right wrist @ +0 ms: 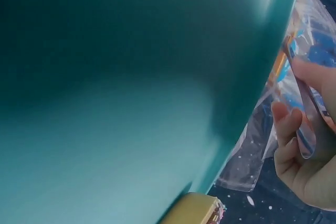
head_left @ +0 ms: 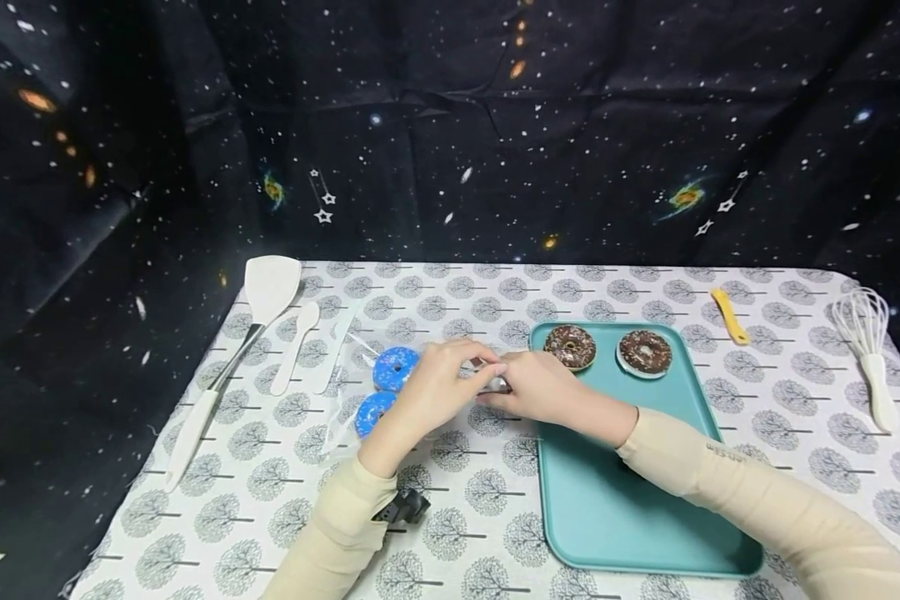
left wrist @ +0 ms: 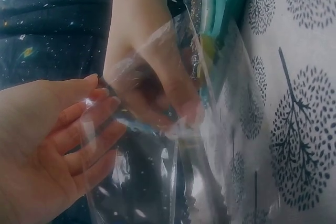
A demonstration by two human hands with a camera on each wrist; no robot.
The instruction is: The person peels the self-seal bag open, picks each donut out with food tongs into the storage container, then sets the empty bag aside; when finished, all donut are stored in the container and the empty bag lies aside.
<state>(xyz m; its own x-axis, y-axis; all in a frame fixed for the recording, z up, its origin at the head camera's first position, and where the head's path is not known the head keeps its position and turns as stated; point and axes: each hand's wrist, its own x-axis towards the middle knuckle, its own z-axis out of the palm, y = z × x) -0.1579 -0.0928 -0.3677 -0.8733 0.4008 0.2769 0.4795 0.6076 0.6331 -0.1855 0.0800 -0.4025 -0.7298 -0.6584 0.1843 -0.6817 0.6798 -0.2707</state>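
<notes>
My left hand [head_left: 444,387] pinches the edge of a clear plastic bag [left wrist: 149,166] between thumb and fingers. Two blue donuts [head_left: 397,367] with sprinkles lie at the bag's far left part in the head view. My right hand [head_left: 536,387] grips a pair of metal tongs [right wrist: 311,114], a bent shiny strip in the right wrist view. Their serrated ends [left wrist: 202,187] show through the film in the left wrist view. Both hands meet left of the teal tray [head_left: 607,517]. Two chocolate donuts [head_left: 645,353] with sprinkles rest at the tray's back end.
A white-headed spatula [head_left: 228,362], a white spoon [head_left: 296,346] and a pale flat utensil [head_left: 337,350] lie at the left. At the right are a yellow-handled tool [head_left: 731,317] and a white whisk [head_left: 870,358]. A tree-patterned cloth [head_left: 487,517] covers the table.
</notes>
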